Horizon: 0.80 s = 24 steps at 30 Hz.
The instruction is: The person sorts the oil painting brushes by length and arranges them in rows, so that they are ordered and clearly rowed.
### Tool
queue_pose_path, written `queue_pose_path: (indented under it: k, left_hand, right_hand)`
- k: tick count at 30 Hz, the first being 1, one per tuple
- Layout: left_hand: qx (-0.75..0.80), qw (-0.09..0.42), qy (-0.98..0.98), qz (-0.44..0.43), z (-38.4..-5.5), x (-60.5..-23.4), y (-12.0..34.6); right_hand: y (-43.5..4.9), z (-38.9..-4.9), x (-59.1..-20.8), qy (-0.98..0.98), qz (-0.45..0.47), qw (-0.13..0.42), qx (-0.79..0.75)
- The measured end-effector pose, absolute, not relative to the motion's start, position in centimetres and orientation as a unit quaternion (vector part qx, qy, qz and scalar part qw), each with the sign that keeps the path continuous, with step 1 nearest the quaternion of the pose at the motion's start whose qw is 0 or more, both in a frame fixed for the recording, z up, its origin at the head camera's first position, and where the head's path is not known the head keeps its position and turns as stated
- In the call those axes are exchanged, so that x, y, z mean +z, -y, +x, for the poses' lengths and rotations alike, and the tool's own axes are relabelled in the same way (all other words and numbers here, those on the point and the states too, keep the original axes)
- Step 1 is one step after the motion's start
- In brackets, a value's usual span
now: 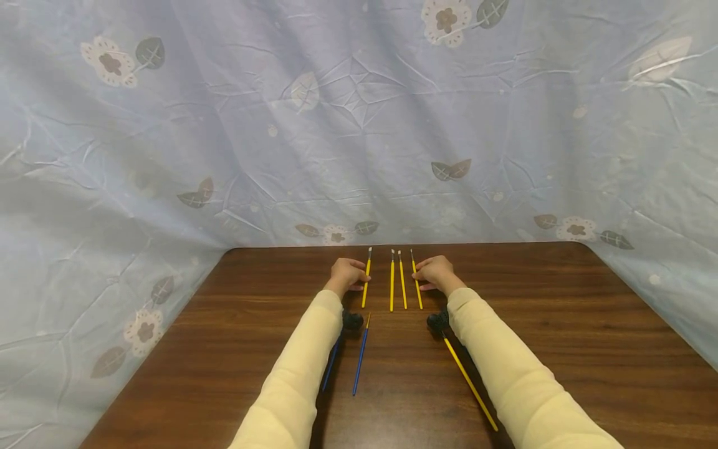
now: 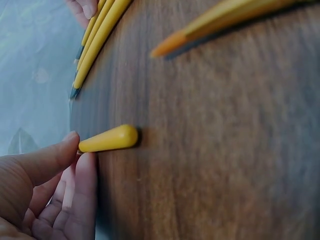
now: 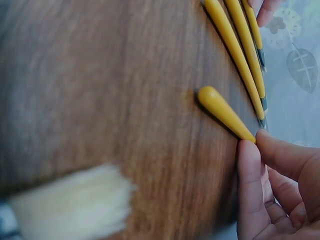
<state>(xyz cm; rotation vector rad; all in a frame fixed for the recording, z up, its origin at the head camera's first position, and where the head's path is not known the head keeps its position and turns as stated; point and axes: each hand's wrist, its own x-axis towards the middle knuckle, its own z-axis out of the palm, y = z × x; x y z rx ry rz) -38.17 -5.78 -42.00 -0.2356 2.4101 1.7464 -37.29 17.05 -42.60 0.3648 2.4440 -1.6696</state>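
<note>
At the far part of the table, my left hand (image 1: pixel 349 274) pinches a yellow paintbrush (image 1: pixel 367 274) between thumb and fingers, its bristles pointing away. In the left wrist view the rounded handle end (image 2: pixel 112 139) of that brush sticks out past the fingertips. On the other side, my right hand (image 1: pixel 434 273) pinches another yellow paintbrush (image 1: pixel 417 284); its handle end (image 3: pixel 222 107) shows in the right wrist view. Between the hands, two more yellow paintbrushes (image 1: pixel 392 280) (image 1: pixel 402 280) lie side by side, bristles toward the far edge, untouched.
Nearer the front lie a blue paintbrush (image 1: pixel 361 362) and a second blue one (image 1: pixel 332 362), partly hidden by the left arm. A yellow paintbrush (image 1: pixel 470 381) lies slanted beside the right sleeve. Pale bristles (image 3: pixel 75 202) loom close in the right wrist view. Floral cloth (image 1: pixel 359 125) hangs behind the table.
</note>
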Motion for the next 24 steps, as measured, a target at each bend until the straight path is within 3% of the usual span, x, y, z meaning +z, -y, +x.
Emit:
queue_pose_path:
  k: [24]
  left_hand:
    - [0.592, 0.085, -0.798, -0.078, -38.48, -42.35, 6.15]
  right_hand:
    - [-17.0, -36.45, -41.79, -0.816, 0.109, 0.086, -0.562]
